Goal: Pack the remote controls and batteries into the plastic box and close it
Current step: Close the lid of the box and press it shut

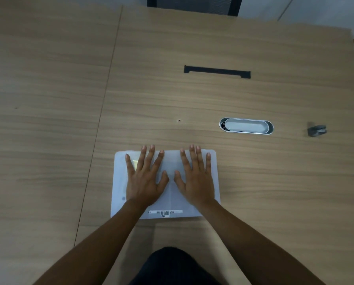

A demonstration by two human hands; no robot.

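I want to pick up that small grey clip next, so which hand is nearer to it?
Right. The right hand lies flat on the plastic box, on the side toward the grey clip, which sits far off to its right. The left hand lies farther away.

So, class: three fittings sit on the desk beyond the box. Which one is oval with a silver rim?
The cable port, right of the hands. The black slot farther back is a flat bar; the grey clip is small and blocky.
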